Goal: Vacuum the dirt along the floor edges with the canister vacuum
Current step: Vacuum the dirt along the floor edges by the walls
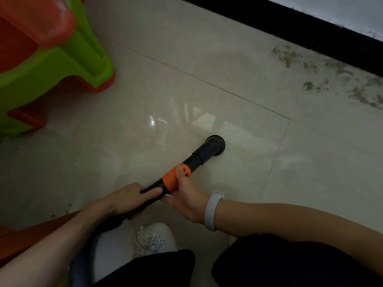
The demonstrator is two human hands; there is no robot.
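Note:
A black vacuum wand with an orange collar points up and right over the pale tiled floor. Its round black nozzle is down on a tile. My left hand grips the black tube behind the collar. My right hand holds the wand from below, thumb lying on the orange collar; a pale band is on that wrist. Brown dirt is scattered along the black baseboard at the upper right, well apart from the nozzle. The hose runs down past my left forearm.
A green and orange plastic chair or stool stands at the upper left. My white shoe and dark trouser legs fill the bottom of the view. An orange object sits at the lower left edge.

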